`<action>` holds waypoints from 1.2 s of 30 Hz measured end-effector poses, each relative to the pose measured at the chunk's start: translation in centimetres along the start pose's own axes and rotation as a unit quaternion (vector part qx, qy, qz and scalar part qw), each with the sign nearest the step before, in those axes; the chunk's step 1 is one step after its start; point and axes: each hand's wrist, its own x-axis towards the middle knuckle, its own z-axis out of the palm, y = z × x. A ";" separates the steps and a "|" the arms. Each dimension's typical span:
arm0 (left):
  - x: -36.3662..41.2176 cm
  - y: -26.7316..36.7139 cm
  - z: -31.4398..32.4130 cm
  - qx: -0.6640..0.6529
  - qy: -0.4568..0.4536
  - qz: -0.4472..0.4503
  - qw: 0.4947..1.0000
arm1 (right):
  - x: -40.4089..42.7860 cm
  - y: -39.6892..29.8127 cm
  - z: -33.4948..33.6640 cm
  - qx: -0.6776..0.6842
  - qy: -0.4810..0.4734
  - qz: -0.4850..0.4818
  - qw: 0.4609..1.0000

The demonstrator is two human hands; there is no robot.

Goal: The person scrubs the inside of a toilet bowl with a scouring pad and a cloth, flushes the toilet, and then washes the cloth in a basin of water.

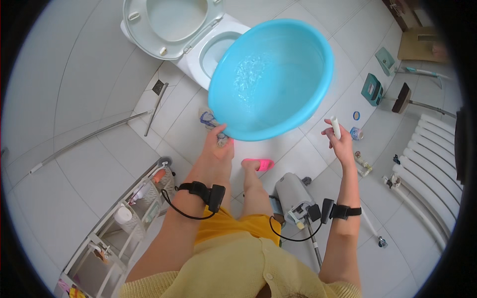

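A large blue plastic basin (298, 85) holds some clear water with ripples at its left side. It partly covers the open bowl of a white toilet (193, 67), whose seat and lid are raised. My left hand (220, 143) is at the basin's near left rim, thumb against the edge and other fingers mostly hidden. Beside that hand lies a crumpled clear plastic wrapper (207, 117) with blue print. Off the basin's right side, my right hand (341, 143) holds a short white tube (335, 127) between its fingers.
On the left are a wheeled rack (130, 223) with baskets and a leaning metal pole (97, 132). A grey mop bucket (296, 193) stands near my legs. To the right are a white radiator (428, 160), a broom (402, 98), a dustpan (372, 89) and a small jar (356, 133).
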 end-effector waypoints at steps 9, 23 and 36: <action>0.1 -1.5 0.8 -0.065 -0.057 -0.010 0.996 | -2.4 3.0 -0.3 -0.040 0.043 0.068 0.996; 1.2 -1.7 3.3 -0.277 -0.050 -0.157 0.947 | -3.4 2.6 1.6 -0.131 0.021 0.102 0.986; 0.7 -0.4 6.9 -0.444 -0.147 -0.371 0.802 | -4.6 4.1 2.4 -0.171 0.015 0.064 0.983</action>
